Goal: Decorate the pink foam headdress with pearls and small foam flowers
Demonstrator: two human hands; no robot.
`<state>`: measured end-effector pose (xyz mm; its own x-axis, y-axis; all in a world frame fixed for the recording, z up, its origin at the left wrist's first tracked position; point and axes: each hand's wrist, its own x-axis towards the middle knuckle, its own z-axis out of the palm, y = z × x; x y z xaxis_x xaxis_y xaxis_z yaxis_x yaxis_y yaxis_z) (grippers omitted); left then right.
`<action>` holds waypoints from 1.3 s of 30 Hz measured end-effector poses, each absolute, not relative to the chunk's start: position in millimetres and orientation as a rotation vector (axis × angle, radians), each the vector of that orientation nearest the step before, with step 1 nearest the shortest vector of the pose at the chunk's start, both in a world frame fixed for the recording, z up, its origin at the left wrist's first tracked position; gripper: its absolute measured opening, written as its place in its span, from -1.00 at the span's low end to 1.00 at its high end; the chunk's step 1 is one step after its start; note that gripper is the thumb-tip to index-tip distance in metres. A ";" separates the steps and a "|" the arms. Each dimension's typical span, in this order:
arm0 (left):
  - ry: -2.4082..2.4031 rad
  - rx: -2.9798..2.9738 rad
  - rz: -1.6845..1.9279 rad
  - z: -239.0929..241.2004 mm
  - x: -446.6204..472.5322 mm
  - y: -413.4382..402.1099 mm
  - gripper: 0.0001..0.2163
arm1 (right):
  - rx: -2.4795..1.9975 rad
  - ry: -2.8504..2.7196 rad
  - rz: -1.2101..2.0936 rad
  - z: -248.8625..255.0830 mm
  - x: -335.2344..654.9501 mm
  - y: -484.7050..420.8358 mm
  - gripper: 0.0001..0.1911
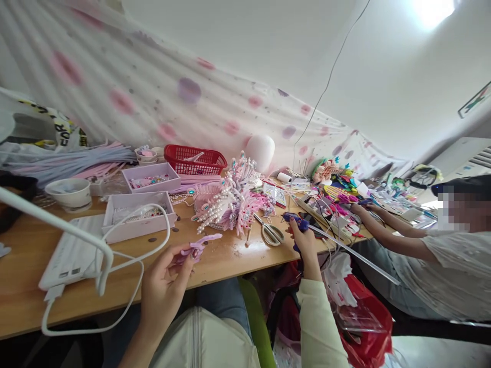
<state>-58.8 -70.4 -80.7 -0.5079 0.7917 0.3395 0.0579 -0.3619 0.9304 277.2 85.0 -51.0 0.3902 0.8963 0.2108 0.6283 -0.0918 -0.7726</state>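
Between the thumb and fingers of my left hand (164,281) is a small lilac craft piece (191,249) with a pale strip pointing right; its exact kind I cannot make out. My right hand (306,244) is wrapped round a blue hot glue gun (297,221), whose nozzle points left; a long clear glue stick (356,256) sticks out behind it. Scissors (272,234) lie just left of the gun. Behind both hands stands a pink and white ornament (233,197) covered in pearls, gems and fuzzy stems.
Two lilac boxes (151,176) of gems and beads, a red basket (195,159), a paper cup (69,194) and a white power strip (72,250) with looping cable stand left. At right, a co-worker's arms (399,225) reach over a cluttered table. A red bag (368,327) hangs below.
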 end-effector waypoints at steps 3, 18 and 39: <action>1.365 1.150 1.897 -82.9 -61.7 -69.3 -0.73 | -1.902 -1.324 0.369 -57.8 280.3 107.4 -0.39; 1.346 0.926 1.955 -88.5 -87.4 -60.4 -0.74 | -1.687 -1.943 0.238 -20.3 220.5 -24.5 -0.62; 1.352 0.653 2.085 -73.5 -113.1 -58.9 -0.82 | -0.359 -3.306 -1.113 39.0 34.1 67.4 -0.76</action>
<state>-113.1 -58.9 -73.5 -0.7217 0.6857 0.0947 -0.1931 -0.3309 0.9237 34.1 67.4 39.0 -0.9139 0.3000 -0.2735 0.0735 0.7849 0.6153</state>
